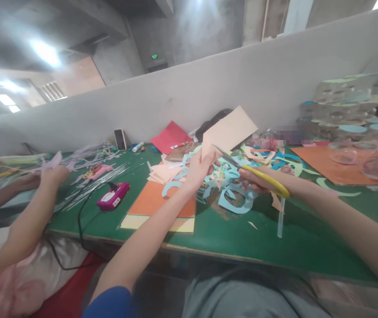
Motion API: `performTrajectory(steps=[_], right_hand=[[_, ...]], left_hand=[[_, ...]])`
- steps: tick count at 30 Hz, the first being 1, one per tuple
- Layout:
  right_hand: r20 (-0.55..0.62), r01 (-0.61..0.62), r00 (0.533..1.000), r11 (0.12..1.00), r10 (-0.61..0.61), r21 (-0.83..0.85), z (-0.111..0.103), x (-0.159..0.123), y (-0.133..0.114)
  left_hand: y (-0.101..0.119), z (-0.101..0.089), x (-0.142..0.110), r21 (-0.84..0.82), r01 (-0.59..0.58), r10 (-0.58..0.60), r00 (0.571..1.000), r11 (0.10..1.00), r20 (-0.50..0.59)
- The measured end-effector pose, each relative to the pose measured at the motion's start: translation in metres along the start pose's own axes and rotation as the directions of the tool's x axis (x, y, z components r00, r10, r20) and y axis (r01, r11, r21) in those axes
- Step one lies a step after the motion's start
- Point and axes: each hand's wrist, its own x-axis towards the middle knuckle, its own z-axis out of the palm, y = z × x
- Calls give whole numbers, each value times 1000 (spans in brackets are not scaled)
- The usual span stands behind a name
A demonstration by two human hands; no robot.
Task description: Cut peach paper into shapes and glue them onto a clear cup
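My left hand (198,171) is closed on the lower edge of a pale peach sheet of paper (230,131), held up above the green table (242,234). My right hand (258,180) grips yellow-handled scissors (268,181), whose blades (227,158) point left and meet the sheet's lower edge. Under both hands lies a heap of light blue and peach paper offcuts (233,196).
Orange and yellow sheets (157,207) lie at the near left, a red sheet (171,137) and a phone (120,139) at the back wall. A pink glue gun (112,196) with a black cord sits left. Another person's arm (26,216) works at far left. An orange sheet (341,165) and clear lids sit right.
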Motion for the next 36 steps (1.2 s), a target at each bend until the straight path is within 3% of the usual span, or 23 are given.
performTrajectory(steps=[8, 14, 20, 30, 36], right_hand=[[-1, 48, 999, 999, -48, 4, 2, 6, 14], [-17, -10, 1000, 998, 11, 66, 5, 3, 3], [-31, 4, 999, 1000, -5, -20, 3, 1, 1], [-69, -16, 997, 991, 25, 134, 4, -2, -5], [-10, 121, 993, 988, -120, 95, 2, -7, 1]], left_hand=[[4, 0, -4, 44, 46, -47, 999, 998, 22], [-1, 2, -6, 36, 42, -44, 998, 998, 36], [-2, 1, -5, 44, 53, -55, 998, 998, 39], [-7, -1, 1, 10, 73, -73, 997, 997, 15], [-4, 0, 0, 59, 97, -101, 992, 994, 69]])
